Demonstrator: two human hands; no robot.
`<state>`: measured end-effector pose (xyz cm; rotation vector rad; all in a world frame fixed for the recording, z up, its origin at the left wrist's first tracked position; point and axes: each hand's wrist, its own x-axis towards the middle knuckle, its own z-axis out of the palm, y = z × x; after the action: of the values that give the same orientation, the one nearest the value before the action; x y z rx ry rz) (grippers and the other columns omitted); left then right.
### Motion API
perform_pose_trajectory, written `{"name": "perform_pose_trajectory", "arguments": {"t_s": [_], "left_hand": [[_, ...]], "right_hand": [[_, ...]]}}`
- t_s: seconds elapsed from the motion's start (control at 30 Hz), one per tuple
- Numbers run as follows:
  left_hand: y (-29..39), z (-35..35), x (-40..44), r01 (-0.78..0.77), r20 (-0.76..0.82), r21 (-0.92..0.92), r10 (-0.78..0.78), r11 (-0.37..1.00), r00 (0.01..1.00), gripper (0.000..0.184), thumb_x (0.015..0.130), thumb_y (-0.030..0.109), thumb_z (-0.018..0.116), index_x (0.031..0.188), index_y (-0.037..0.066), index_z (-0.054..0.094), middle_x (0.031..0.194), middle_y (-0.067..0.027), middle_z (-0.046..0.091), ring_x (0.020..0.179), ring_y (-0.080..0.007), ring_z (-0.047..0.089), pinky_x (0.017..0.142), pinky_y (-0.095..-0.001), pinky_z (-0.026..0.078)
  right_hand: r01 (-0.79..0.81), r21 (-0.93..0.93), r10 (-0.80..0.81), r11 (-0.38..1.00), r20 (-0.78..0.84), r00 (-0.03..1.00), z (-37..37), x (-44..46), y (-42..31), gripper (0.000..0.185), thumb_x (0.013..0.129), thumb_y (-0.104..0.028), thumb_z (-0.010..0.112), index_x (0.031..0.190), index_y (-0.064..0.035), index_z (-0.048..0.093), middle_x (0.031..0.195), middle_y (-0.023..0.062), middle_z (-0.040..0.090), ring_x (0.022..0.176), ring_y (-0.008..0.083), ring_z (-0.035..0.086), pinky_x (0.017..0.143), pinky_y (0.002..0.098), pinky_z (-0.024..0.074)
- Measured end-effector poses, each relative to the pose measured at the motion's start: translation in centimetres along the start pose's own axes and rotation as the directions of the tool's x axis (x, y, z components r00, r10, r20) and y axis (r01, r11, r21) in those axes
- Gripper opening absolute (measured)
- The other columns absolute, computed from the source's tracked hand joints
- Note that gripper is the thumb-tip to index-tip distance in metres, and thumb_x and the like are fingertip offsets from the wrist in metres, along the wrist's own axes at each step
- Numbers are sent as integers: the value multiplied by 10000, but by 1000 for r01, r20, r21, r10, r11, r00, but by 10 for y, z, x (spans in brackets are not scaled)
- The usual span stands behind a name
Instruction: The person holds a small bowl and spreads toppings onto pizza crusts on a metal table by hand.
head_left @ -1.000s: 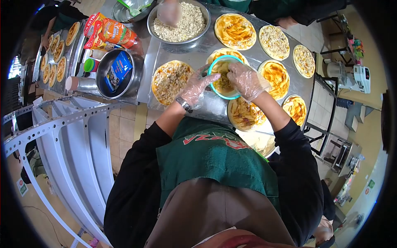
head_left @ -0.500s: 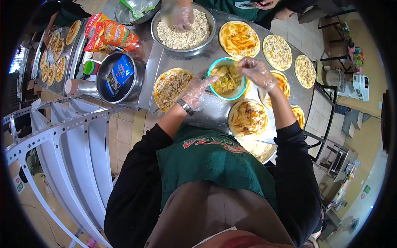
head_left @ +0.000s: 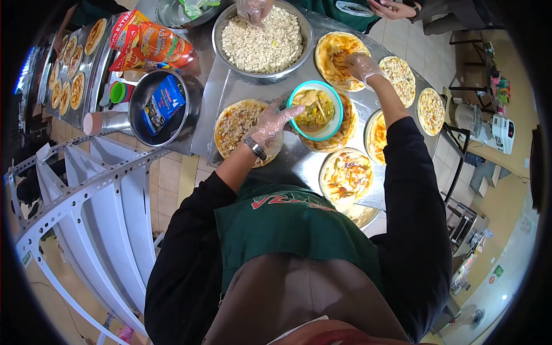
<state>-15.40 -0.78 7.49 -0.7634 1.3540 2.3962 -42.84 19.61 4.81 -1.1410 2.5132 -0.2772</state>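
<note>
My left hand (head_left: 276,123), in a clear plastic glove, grips the left side of a teal-rimmed bowl (head_left: 339,125). Wet greenish-yellow strips of topping (head_left: 315,112) fill the bowl, which is held over a sauced pizza base (head_left: 348,135), partly covering it. At the upper right, my gloved right hand (head_left: 363,68) is over another sauced pizza base (head_left: 330,49), its fingers bunched and pointing down at the sauce. Whatever is between those fingers is hidden. Under my left wrist lies a pizza with crumbly topping (head_left: 237,123).
Another person's gloved hand (head_left: 255,10) is over a steel bowl of pale crumbles (head_left: 261,46). More pizzas (head_left: 347,174) lie around the steel table (head_left: 293,161). Sauce pouches (head_left: 164,46) and a dark bowl with a blue packet (head_left: 164,103) stand left. A white metal rack (head_left: 86,195) is at the lower left.
My right hand has moved from the teal-rimmed bowl up to the sauced pizza base beyond it. My left hand still holds the bowl. The other person's hand has shifted up the crumble bowl.
</note>
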Motion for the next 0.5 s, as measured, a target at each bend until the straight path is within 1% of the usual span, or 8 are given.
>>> {"name": "perform_pose_trajectory", "arguments": {"t_s": [0.1,0.2,0.23,0.3,0.33,0.4,0.47,0.5], "left_hand": [[-2,-3,0,12,1,-9,-12,1000,1000,697,800,276,761,1358,15,435,1242,-101,573,1127,-188,555,908,-335,490],[-3,-3,0,-1,-11,9,1,1000,1000,685,801,277,761,1351,19,446,1247,-95,572,1134,-180,547,961,-325,453],[-3,-2,0,-2,-23,22,3,1000,1000,685,799,279,763,1350,21,448,1251,-93,570,1133,-176,545,979,-319,439],[-5,-3,1,-9,-14,22,9,1000,1000,691,799,280,763,1354,21,442,1247,-93,571,1133,-181,547,970,-330,447],[-6,-3,1,-16,-4,22,16,1000,1000,698,798,281,763,1357,22,435,1243,-92,572,1133,-186,549,960,-342,455],[-2,1,-4,-4,-5,26,4,1000,1000,705,800,286,760,1361,19,428,1238,-93,575,1126,-191,556,925,-350,478],[-1,4,-11,7,-4,34,-7,999,1000,711,802,291,757,1364,16,420,1232,-94,577,1119,-197,563,891,-359,501],[1,6,-15,0,2,43,0,999,1000,707,803,298,753,1361,16,422,1226,-98,579,1101,-200,575,851,-360,521]], "right_hand": [[-133,-136,136,982,12,991,3,-3,13,204,783,-113,608,980,-66,627,972,167,657,949,339,629,795,414,505],[-115,-260,124,959,20,992,1,-8,16,269,818,-96,552,1077,-97,626,1049,186,652,979,357,636,815,444,516],[-116,-260,125,959,19,992,-3,-11,11,269,818,-96,552,1077,-97,626,1049,186,652,979,357,636,815,444,516],[-208,-245,218,947,13,976,-10,-18,6,270,814,-107,556,1072,-99,635,1065,191,647,985,357,637,811,449,518],[-210,-244,219,947,13,976,-14,-20,4,270,814,-107,556,1072,-99,635,1065,191,647,985,357,637,811,449,518],[-310,-222,327,924,41,944,-21,-27,6,379,793,-152,646,1167,-122,594,1116,165,632,1014,343,619,862,422,510],[-333,-228,348,915,27,937,-25,-38,9,349,800,-168,634,1144,-119,613,1104,164,642,1013,331,623,867,423,507],[-322,-195,322,926,-35,946,-31,-48,4,316,805,-179,624,1115,-114,631,1077,165,652,1002,328,627,867,419,506]]}}
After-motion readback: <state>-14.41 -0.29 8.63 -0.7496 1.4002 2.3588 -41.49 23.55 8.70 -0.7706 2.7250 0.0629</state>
